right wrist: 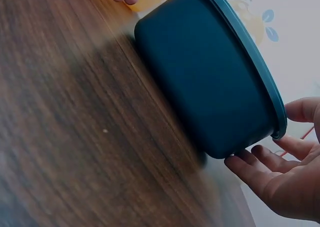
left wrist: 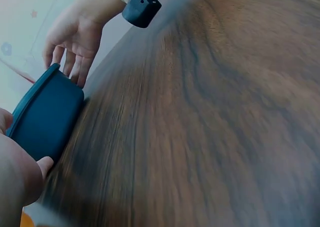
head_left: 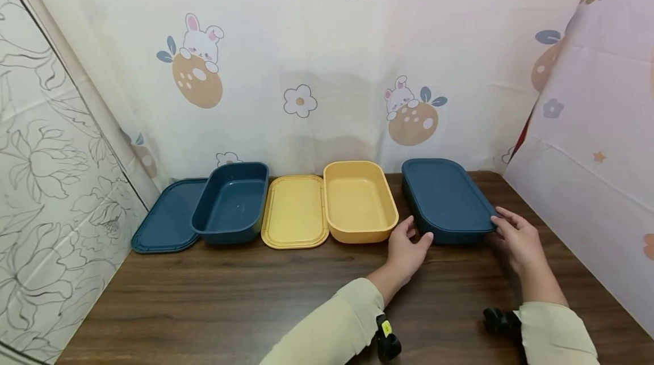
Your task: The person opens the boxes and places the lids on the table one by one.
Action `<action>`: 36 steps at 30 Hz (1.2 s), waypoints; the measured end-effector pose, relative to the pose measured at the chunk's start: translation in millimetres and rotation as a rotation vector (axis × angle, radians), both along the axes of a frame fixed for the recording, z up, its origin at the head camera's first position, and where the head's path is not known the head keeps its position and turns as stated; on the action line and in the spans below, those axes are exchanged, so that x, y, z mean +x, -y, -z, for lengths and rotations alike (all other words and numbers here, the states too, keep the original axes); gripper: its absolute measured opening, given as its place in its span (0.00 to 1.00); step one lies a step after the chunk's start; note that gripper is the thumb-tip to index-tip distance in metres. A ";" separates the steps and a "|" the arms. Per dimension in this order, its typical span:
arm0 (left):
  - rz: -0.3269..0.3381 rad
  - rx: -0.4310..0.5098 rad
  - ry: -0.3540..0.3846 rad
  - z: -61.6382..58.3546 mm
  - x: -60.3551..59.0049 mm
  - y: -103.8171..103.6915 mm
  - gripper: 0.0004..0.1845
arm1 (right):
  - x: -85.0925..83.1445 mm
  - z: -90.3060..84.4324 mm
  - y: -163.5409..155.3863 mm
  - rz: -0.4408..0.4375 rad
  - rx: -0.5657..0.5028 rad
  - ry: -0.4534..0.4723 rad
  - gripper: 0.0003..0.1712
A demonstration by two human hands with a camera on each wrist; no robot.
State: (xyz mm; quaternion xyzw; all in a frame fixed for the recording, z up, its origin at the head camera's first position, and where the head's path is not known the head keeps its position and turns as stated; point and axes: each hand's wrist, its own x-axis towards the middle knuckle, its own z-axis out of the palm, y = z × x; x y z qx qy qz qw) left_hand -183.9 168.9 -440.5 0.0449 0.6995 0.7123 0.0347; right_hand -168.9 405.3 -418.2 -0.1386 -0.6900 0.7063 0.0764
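A dark blue box with its lid on (head_left: 447,200) stands at the right of the wooden table (head_left: 255,297). My left hand (head_left: 415,233) is at the box's near left corner with relaxed fingers, thumb against the front wall. At the near right corner my right hand (head_left: 503,223) has straight fingers touching the rim. In the right wrist view the box (right wrist: 205,72) fills the middle and my right hand (right wrist: 280,172) lies loosely beside its corner, thumb near the lid edge. The left wrist view shows the box (left wrist: 47,117) between my left hand (left wrist: 15,177) and my right hand (left wrist: 75,37).
Left of the closed box lie an open yellow box (head_left: 360,203), its yellow lid (head_left: 295,212), an open dark blue box (head_left: 232,203) and a blue lid (head_left: 166,217). Printed curtains (head_left: 306,70) close off the back and both sides. Bare wood runs along the table's near half.
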 end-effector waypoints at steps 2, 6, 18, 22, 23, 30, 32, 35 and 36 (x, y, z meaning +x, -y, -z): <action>-0.018 0.008 0.002 -1.2 0.3 -4.5 0.29 | 0.4 0.7 -0.6 -0.007 -0.034 -0.015 0.43; -0.048 0.026 0.010 -4.1 0.2 -11.8 0.29 | 0.7 1.9 -0.4 -0.010 -0.048 -0.029 0.40; -0.089 -0.036 0.018 -14.3 -9.7 -23.3 0.29 | 0.8 3.8 -3.2 -0.009 -0.058 -0.071 0.34; -0.092 -0.056 0.021 -15.7 -13.2 -25.9 0.29 | -0.7 3.0 -4.6 -0.025 -0.047 -0.066 0.32; -0.092 -0.067 0.013 -16.1 -14.1 -26.1 0.29 | -1.0 2.8 -4.9 -0.032 -0.043 -0.067 0.31; -0.080 -0.127 -0.007 -17.1 -14.7 -25.4 0.28 | -0.7 1.8 -4.4 -0.047 -0.006 -0.070 0.29; -0.075 -0.127 0.003 -17.2 -14.2 -24.7 0.28 | -0.4 1.6 -3.8 -0.048 -0.007 -0.075 0.26; -0.072 -0.130 0.006 -18.2 -13.5 -24.2 0.28 | -0.3 1.2 -3.8 -0.049 -0.013 -0.082 0.25; -0.073 -0.130 0.003 -18.3 -13.3 -24.3 0.28 | 0.1 1.1 -4.1 -0.049 -0.020 -0.083 0.25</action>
